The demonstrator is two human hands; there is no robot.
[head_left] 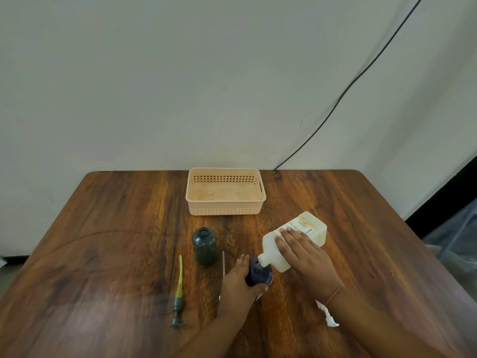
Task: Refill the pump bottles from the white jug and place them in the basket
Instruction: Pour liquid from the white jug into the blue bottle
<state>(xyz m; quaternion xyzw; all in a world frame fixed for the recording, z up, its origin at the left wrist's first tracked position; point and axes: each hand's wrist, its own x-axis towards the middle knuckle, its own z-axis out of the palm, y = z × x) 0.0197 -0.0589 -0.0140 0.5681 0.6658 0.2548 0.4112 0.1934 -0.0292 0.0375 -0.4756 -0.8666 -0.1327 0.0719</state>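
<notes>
Head view looks down on a wooden table [103, 241], the largest thing in sight, with a pale wall behind it and a black cable [361, 73] running down that wall toward the table's far edge.

At twelve o'clock from the hands, near the far edge, sits the peach basket [225, 210]; nothing stands inside it.

Next in size is the white jug [273, 257], at about one o'clock from the dark blue bottle. It is tipped over, base raised toward the far right, neck pointing down and left into the mouth of the blue bottle. The right hand [302, 254] lies over its upper side, fingers wrapped across the label, gripping it.

The left hand [237, 277] is closed around the dark blue pump bottle [259, 273], which stands on the table with its top off, touching the jug's spout.

At ten o'clock from that bottle stands a dark green bottle [204, 245], upright, its mouth uncapped, well short of the basket.

At nine o'clock lies a green pump head [178, 303] with a yellowish tube, flat on the table. A thin grey tube [223, 262] lies just left of the left hand. At four o'clock, partly under the right forearm, lies a white pump piece [329, 317].
</notes>
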